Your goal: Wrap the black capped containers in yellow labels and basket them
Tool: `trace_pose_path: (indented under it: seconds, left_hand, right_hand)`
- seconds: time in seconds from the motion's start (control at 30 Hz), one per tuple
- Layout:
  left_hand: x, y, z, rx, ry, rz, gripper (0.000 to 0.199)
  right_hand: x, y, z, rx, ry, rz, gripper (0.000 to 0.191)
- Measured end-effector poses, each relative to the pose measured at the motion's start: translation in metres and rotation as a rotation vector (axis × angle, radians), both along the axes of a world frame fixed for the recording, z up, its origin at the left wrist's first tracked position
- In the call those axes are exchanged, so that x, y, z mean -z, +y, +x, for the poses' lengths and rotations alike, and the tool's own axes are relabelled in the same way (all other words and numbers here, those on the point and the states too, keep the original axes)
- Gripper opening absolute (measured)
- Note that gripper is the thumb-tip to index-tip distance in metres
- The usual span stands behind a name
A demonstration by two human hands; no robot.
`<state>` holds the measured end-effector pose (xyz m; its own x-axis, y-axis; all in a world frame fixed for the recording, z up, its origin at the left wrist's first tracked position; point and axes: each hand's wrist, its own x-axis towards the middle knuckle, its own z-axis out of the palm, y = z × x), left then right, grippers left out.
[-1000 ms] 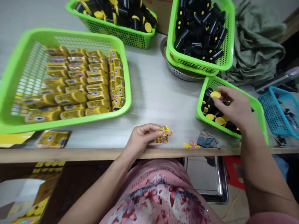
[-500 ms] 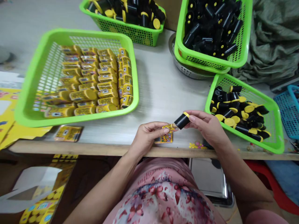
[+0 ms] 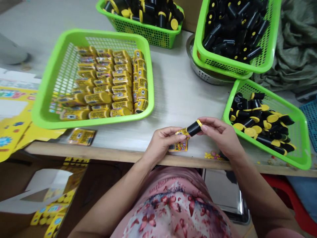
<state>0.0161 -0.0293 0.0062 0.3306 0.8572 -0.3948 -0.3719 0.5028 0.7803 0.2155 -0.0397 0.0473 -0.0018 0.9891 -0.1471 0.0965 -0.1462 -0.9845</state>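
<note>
My right hand [image 3: 224, 135] pinches a small black tube with a yellow cap [image 3: 194, 129] by its capped end. Between the thumb and fingers of my left hand [image 3: 160, 142] is a yellow printed plastic sleeve [image 3: 182, 132]. The tube's black end meets the sleeve's mouth and seems to be partly inside it; my fingers hide how far. Just below, a flat pile of yellow printed sleeves [image 3: 178, 147] lies by the table edge. Another flat stack of sleeves [image 3: 81, 136] sits farther left.
At left, a green basket [image 3: 99, 125] holds rows of sleeved yellow tubes [image 3: 122, 89]. Loose black tubes fill a green basket [image 3: 305, 148] at right, a back basket [image 3: 146, 33] and a stacked basket [image 3: 271, 49] over a metal colander [image 3: 205, 74]. Small yellow bits [image 3: 211, 155] lie near the wooden edge [image 3: 119, 154].
The black tube and the sleeve have come together, the tube's end now at or inside the sleeve's mouth. The whole view has shifted slightly, moving the baskets rightward in the picture.
</note>
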Motion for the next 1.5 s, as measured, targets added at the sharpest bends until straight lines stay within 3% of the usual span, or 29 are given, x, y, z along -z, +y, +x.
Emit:
trace_pose_path:
  seconds: [0.23,0.43,0.63,0.73,0.93,1.1,1.5]
  left_hand:
    - [0.001,0.000,0.001,-0.052,0.018,-0.026,0.038]
    - [0.001,-0.003,0.001,-0.063,0.107,0.095,0.043]
    - [0.006,-0.004,0.004,-0.159,0.255,0.317,0.033]
    - [0.007,-0.005,0.003,-0.173,0.315,0.345,0.032]
    - [0.007,-0.006,0.001,-0.089,0.188,0.299,0.041]
    - [0.007,-0.007,0.002,-0.110,0.188,0.324,0.038]
    - [0.008,-0.004,0.005,-0.162,0.220,0.270,0.040]
  right_hand:
    - [0.006,0.000,-0.009,-0.015,0.077,-0.038,0.037]
    - [0.009,0.001,-0.013,0.019,0.155,-0.182,0.044]
    - [0.010,0.002,-0.016,0.036,0.258,-0.272,0.043]
    - [0.011,0.002,-0.018,0.034,0.306,-0.303,0.041]
    - [0.013,0.001,-0.018,0.045,0.337,-0.302,0.037]
    - [0.011,0.000,-0.018,0.003,0.348,-0.291,0.038]
    - [0.015,-0.007,-0.030,0.156,0.071,-0.075,0.045]
